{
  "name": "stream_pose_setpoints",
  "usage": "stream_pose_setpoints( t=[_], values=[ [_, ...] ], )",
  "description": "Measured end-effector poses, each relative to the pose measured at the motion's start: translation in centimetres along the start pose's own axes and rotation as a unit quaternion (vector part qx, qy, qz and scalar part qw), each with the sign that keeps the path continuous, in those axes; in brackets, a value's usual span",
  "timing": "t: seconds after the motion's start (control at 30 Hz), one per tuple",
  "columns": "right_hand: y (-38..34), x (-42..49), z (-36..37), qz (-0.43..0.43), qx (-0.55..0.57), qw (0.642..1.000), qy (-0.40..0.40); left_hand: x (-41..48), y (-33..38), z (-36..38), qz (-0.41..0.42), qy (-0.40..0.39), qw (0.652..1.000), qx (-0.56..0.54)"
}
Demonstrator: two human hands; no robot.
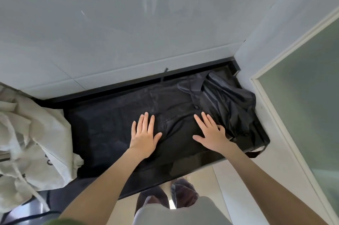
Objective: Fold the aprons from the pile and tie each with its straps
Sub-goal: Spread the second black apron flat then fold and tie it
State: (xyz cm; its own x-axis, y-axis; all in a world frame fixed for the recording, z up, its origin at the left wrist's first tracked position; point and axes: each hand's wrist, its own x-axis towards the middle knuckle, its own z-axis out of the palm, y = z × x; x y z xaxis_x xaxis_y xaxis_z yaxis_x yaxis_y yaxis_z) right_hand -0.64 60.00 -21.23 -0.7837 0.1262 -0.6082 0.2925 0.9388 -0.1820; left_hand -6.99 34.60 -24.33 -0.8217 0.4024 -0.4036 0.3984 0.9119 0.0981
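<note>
- your left hand (pixel 145 133) lies palm down at the centre of the frame, fingers straight and close together, thumb spread toward the right; it grips nothing and presses flat on cloth
- your right hand (pixel 211 133) lies just right of centre, also palm down with fingers straight and slightly fanned, thumb pointing left; it too holds nothing and presses on the same cloth
- the black apron (pixel 113 129) you are working on is spread flat across the middle of the frame, under both palms, with creases running between your hands
- it lies on a black counter (pixel 211 158) whose glossy front edge crosses the lower centre of the frame
- a crumpled dark pile (pixel 229 100) of more aprons sits right of centre, just beyond your right fingertips, bunched against the corner of the wall
- a thin dark strap (pixel 163 76) rises over the counter's back edge, just above centre
- a heap of cream fabric (pixel 33 133) fills the left edge of the frame, touching the left end of the counter
- a white tiled wall (pixel 128 23) takes up the top half of the frame
- a frosted glass door (pixel 302 96) stands along the right edge
- your shoes (pixel 183 193) show on the pale floor at the bottom centre, between your forearms
</note>
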Motion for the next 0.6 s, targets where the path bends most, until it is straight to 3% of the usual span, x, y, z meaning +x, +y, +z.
stream_pose_setpoints(
  t=[0.07,0.13,0.23,0.33,0.4,0.5,0.6],
  values=[
    [-0.2,-0.6,1.2,0.028,-0.053,0.997,0.046,0.0,-0.2,-0.1,0.012,0.020,0.999,-0.037],
    [0.1,-0.8,1.7,0.076,-0.056,0.993,0.069,0.1,-0.9,-0.8,-0.002,0.094,0.991,-0.092],
    [0.2,-0.4,1.0,0.123,-0.049,0.988,0.084,0.0,-2.9,-2.0,-0.183,0.176,0.951,-0.175],
    [-1.1,0.2,0.6,0.016,-0.059,0.978,0.197,0.2,-4.8,-3.3,-0.423,0.166,0.829,-0.327],
    [-2.7,0.9,0.9,-0.109,-0.067,0.968,0.215,0.2,-6.1,-3.5,-0.506,0.158,0.758,-0.380],
    [-5.7,1.9,1.2,-0.212,-0.068,0.963,0.148,0.0,-7.3,-3.8,-0.568,0.148,0.690,-0.424],
    [-7.2,2.4,1.6,-0.212,-0.077,0.970,0.089,0.2,-8.4,-4.5,-0.603,0.119,0.661,-0.430]
  ],
)
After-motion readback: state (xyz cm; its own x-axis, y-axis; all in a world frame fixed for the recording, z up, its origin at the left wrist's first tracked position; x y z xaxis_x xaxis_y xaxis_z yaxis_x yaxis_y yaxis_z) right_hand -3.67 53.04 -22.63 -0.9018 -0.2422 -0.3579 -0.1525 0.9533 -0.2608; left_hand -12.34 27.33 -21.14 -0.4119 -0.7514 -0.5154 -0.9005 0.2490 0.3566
